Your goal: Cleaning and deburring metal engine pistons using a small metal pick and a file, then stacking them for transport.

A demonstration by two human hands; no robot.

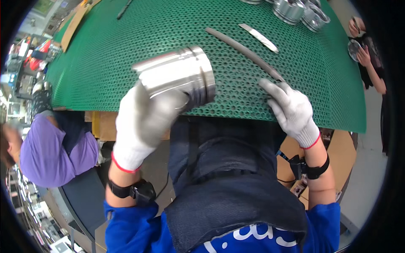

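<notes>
My left hand (145, 122), in a white knit glove, grips a shiny metal piston (175, 74) from below, its fingers smeared by motion. The piston is tilted above the near part of the green perforated mat, its grooved end toward the right. Also gloved, my right hand (291, 107) is over the mat's near edge with its fingers apart. Its fingertips are by the near end of a long grey file-like bar (244, 51); whether they touch it I cannot tell. Beyond the bar lies a slim white blade-like tool (259, 38) with a slanted tip.
Several more pistons (295, 12) stand at the far right of the green mat (168, 25). A dark thin tool (124, 9) and a cardboard strip (74, 27) lie at the far left. A person in purple (59, 147) is at the left; another person (373, 55) stands at the right.
</notes>
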